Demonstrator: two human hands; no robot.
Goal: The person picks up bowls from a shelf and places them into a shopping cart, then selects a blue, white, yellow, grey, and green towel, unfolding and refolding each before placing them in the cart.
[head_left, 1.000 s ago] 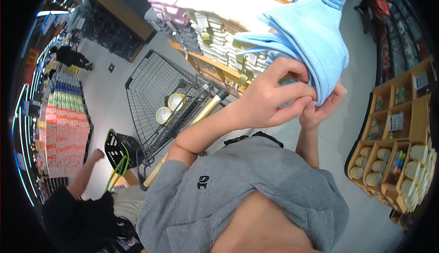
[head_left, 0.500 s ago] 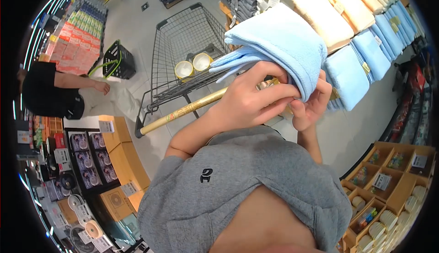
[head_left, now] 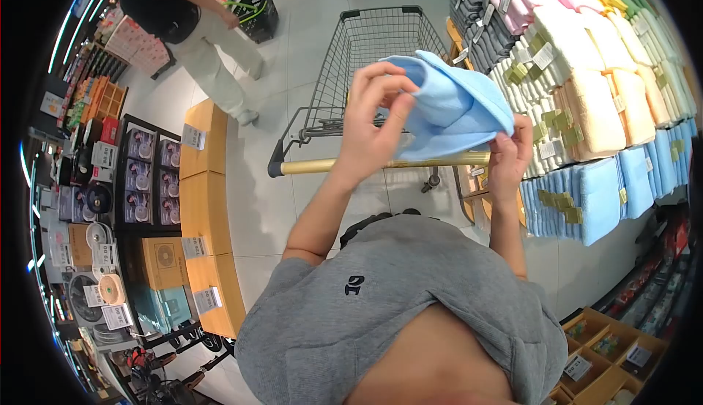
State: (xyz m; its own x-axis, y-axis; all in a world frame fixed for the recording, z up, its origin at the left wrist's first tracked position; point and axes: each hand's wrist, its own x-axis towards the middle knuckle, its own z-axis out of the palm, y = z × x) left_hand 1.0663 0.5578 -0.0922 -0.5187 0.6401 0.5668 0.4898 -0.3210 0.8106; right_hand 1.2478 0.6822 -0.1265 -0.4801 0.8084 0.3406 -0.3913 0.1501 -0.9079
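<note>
A light blue towel (head_left: 454, 105), partly folded, hangs between both hands in front of the shopping cart (head_left: 381, 46). My left hand (head_left: 377, 116) is at its left side, fingers curled with the thumb near the towel's upper left edge. Pinched on the towel's right corner is my right hand (head_left: 510, 152). Behind the towel runs the cart's yellow handle (head_left: 315, 165). The towel and my left hand hide part of the cart's basket.
Stacked towels (head_left: 600, 112) in several colours fill the display at the right. A person (head_left: 198, 31) stands at the upper left near a black basket (head_left: 260, 20). Boxed goods (head_left: 150, 178) line the left shelf. A wooden compartment tray (head_left: 608, 354) is at the lower right.
The view has turned, and the cart now appears more upright. The towel has been opened out somewhat, with my left hand moved apart from my right hand. The other person appears closer.
</note>
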